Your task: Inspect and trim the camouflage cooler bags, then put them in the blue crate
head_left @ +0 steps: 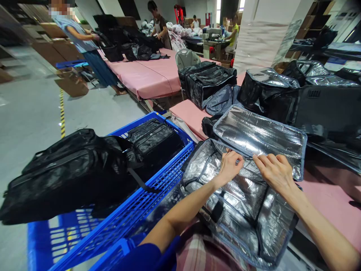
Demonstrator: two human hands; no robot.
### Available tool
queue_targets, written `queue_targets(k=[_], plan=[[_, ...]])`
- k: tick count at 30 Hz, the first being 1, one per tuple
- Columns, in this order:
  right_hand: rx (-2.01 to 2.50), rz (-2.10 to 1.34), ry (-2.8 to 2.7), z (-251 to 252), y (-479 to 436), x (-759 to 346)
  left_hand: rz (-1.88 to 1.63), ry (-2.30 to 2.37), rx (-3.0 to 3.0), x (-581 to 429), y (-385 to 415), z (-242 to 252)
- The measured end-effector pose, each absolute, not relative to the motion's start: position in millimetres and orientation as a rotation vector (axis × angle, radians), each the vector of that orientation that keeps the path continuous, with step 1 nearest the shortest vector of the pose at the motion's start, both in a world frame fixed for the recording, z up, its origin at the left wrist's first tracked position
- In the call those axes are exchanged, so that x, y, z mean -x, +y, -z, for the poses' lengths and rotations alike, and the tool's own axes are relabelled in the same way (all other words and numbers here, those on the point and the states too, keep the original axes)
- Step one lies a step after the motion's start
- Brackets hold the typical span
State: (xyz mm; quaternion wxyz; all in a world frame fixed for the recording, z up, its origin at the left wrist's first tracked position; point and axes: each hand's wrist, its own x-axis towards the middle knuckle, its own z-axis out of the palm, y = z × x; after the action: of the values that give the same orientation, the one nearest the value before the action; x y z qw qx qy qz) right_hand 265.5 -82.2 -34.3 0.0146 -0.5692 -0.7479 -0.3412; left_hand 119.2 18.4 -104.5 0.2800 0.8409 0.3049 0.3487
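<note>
A cooler bag (242, 192) with shiny silver foil lining lies open in front of me, partly over my lap. Its foil-lined lid (259, 131), bound in grey-blue piping, is folded back on the far side. At the seam between lid and body, my left hand (231, 165) is closed in a pinch. A short way to the right my right hand (274, 170) pinches the same seam, its fingers curled over the edge. Whatever small thread or trim may be between the fingertips is too small to make out. A black strap piece (217, 210) shows on the near wall.
On the left a blue plastic crate (166, 177) holds black camouflage bags (67, 173), one sticking out over its side. More bags (208, 81) crowd the pink-covered table (188, 113) ahead and right. A person (87, 45) stands at another pink table; others work farther back.
</note>
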Motion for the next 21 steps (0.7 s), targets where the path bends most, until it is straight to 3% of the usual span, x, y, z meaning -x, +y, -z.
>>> queue_targets(k=[8, 14, 21], plan=[[1.696, 1.197, -2.347, 32, -77, -261, -0.893, 0.788, -2.267, -119, 23, 107], [1.748, 1.217, -2.282, 40, -78, -267, -0.528, 0.512, -2.661, -83, 47, 95], [1.700, 1.263, -2.267, 38, -78, -267, -0.917, 0.669, -2.945, -83, 75, 73]])
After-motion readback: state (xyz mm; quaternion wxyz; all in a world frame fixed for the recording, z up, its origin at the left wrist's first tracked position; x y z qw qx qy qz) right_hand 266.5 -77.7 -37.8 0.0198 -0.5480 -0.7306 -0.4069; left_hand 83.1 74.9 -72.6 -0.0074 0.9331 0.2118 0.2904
